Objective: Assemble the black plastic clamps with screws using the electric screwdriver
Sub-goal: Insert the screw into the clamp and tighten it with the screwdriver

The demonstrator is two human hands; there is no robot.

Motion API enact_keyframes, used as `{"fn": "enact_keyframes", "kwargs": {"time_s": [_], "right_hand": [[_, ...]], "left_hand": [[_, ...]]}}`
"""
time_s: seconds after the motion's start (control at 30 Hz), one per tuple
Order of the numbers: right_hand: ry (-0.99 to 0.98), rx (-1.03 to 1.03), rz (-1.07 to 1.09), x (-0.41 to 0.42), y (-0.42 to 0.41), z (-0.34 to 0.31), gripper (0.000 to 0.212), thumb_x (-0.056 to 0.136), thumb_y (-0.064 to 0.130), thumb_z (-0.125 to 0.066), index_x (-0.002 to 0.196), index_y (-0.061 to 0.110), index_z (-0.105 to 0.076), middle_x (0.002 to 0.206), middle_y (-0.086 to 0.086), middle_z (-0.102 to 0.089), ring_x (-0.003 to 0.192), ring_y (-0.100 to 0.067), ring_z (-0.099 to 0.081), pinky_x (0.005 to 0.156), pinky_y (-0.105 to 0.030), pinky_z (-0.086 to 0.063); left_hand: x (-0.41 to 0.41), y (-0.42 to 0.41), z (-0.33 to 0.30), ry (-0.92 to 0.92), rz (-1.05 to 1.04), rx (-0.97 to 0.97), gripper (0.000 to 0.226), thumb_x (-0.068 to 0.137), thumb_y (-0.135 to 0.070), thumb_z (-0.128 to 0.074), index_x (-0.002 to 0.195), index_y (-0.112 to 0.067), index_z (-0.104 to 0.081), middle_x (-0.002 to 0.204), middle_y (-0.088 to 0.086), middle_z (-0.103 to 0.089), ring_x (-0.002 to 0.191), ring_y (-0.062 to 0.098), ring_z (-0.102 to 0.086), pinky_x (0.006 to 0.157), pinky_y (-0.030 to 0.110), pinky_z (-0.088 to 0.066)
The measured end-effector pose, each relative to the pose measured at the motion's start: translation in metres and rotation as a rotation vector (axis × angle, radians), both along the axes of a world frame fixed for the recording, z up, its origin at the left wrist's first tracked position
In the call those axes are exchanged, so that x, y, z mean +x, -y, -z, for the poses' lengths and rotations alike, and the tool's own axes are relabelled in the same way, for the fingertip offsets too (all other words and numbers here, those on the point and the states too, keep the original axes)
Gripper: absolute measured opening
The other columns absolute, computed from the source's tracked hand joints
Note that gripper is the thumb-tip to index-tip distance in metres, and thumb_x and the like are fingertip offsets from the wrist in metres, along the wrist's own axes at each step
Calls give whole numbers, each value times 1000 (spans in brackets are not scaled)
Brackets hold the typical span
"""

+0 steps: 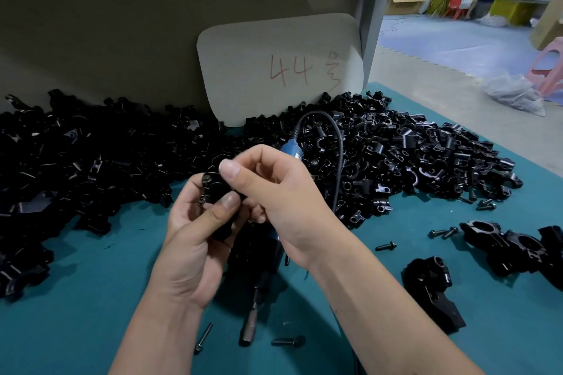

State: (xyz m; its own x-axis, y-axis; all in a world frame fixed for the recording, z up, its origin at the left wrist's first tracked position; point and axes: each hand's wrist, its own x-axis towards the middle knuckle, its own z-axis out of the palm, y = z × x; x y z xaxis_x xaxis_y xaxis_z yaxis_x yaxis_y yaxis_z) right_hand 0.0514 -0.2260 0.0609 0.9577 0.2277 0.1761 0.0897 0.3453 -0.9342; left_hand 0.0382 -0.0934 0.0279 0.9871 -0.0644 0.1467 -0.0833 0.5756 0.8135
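both hands pinch the clamp (pixel 213 189): left hand (pixel 195 234), right hand (pixel 274 189). risk: parts slip misaligned; screwdriver (pixel 262 289) lies unheld beneath.

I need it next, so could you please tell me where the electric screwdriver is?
In the head view, the electric screwdriver lies on the teal table beneath both hands, bit pointing toward the near edge.
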Motion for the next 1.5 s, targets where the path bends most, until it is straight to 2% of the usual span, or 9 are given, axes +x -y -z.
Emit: {"fn": "enact_keyframes", "kwargs": {"time_s": [0.07,0.23,0.37,0.53,0.9,1.07,1.17,1.37,1.5], "right_hand": [[-3,-5,-24,-1,-2,-2,14,103,13,-63,104,6,-75,80,-3,-68,67,-21,-58,52,-22,-45],[-33,51,31,0,-3,2,11,92,5,-75,87,6,-66,59,8,-64,46,1,-55,42,-13,-41],[-19,32,-16,-1,-3,1,12,101,12,-65,104,7,-76,83,-4,-69,61,-7,-59,48,-16,-44],[-46,42,40,-2,-7,2,14,94,6,-74,85,9,-63,59,10,-61,48,0,-53,43,-13,-41],[-69,47,10,-3,-11,3,6,100,14,-67,100,10,-72,70,8,-64,58,-5,-56,52,-18,-44],[-76,71,63,-2,-12,5,13,93,9,-76,84,11,-67,63,6,-63,52,-3,-55,46,-17,-44],[-74,59,26,-1,-10,7,8,100,18,-68,96,12,-73,72,3,-64,58,-7,-55,49,-16,-40],[-97,92,70,-1,-10,9,21,95,15,-75,77,14,-65,64,3,-64,53,-7,-57,47,-15,-41],[-84,54,29,0,-7,10,19,103,24,-64,91,18,-78,80,-2,-71,71,-18,-60,57,-24,-39]], "left_hand": [[1,-4,0,5,-8,0,52,60,-23,-98,106,-19,-74,96,7,-76,85,18,-75,72,29,-61],[2,-3,1,16,18,22,66,52,-30,-104,108,-15,-72,96,7,-76,88,20,-76,76,28,-61],[3,-6,3,20,-8,18,44,65,-20,-93,105,-20,-75,93,5,-75,83,18,-74,72,28,-61],[2,-6,6,18,1,22,38,68,-16,-82,105,-16,-73,91,7,-76,83,17,-76,72,26,-61],[4,-11,7,12,-13,30,38,71,-14,-84,106,-18,-71,90,6,-75,80,17,-75,71,26,-61],[3,-10,3,20,9,42,62,57,-24,-101,110,-15,-70,91,7,-77,83,18,-76,73,26,-61],[4,-8,3,2,-4,49,70,55,-28,-103,113,-13,-67,91,8,-75,81,20,-74,72,30,-61],[2,-7,2,24,25,41,49,62,-19,-98,103,-16,-73,90,9,-77,83,20,-77,73,28,-62],[2,-8,1,16,5,49,37,69,-14,-83,104,-15,-71,90,10,-75,80,23,-74,71,32,-61]]}}
